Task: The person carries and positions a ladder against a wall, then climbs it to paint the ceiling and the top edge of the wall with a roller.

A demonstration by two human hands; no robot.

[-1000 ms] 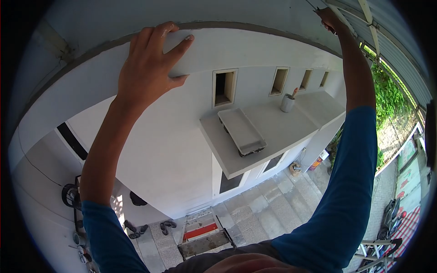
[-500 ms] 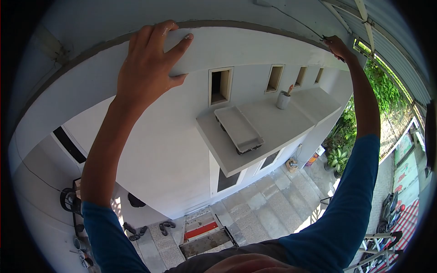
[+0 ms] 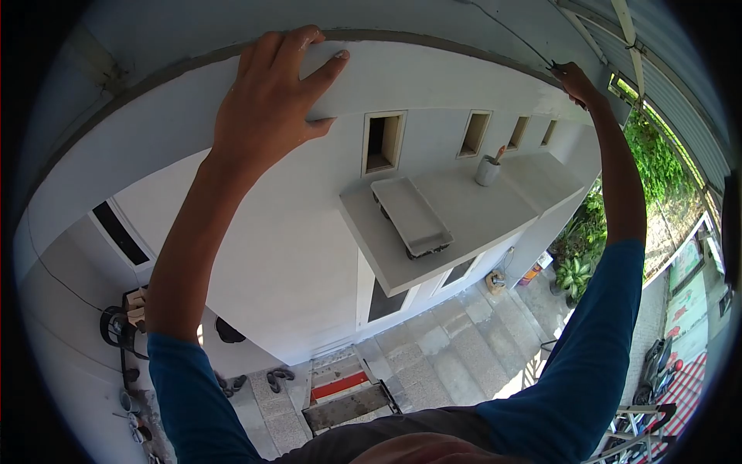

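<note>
My left hand (image 3: 267, 97) is raised with fingers spread, its fingertips at the dark band (image 3: 386, 35) along the top of the white wall (image 3: 440, 73). Pale smears show on the fingertips. Far to the right, my right hand (image 3: 573, 82) is closed around a small dark tool (image 3: 556, 67) whose forked end pokes out past the fingers; its exact kind is hard to make out. A thin dark cable (image 3: 506, 27) runs down from the ceiling to this tool. Whether the tool grips the cable is too small to tell.
Below, a ledge (image 3: 495, 216) bears a paint tray (image 3: 413, 216) and a grey pot (image 3: 488, 172) with a brush in it. Small window openings (image 3: 384, 143) line the wall. The tiled floor (image 3: 440, 340) lies far down. Part of a metal ladder (image 3: 641, 433) shows at lower right.
The view has shifted slightly. My left hand appears a little farther right along the wall's top edge, fingers still spread. My right hand keeps its hold near the cable's end.
</note>
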